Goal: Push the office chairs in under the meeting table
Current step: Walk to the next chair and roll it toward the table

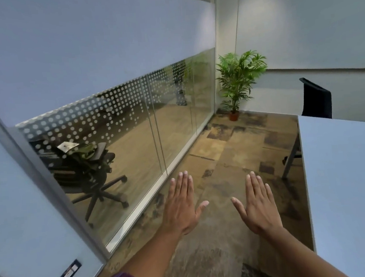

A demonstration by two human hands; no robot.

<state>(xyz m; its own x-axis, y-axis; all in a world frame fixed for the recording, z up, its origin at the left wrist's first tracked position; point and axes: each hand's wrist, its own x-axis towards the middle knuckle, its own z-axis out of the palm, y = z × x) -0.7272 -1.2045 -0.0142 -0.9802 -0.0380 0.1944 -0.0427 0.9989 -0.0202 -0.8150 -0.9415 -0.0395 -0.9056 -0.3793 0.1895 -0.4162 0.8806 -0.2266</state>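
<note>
The pale blue-grey meeting table (344, 180) fills the right side, its grey leg (291, 158) standing on the carpet. One black office chair (317, 99) stands at the table's far end, only its backrest showing above the tabletop. My left hand (182, 204) and my right hand (258, 204) are stretched out flat, palms down, fingers together, over the carpet left of the table. Neither hand touches or holds anything.
A glass partition (155, 140) with a dotted band runs along the left. Behind it stands another black office chair (92, 171) loaded with items. A potted palm (237, 83) sits in the far corner. Patterned carpet (222, 157) lies between glass and table.
</note>
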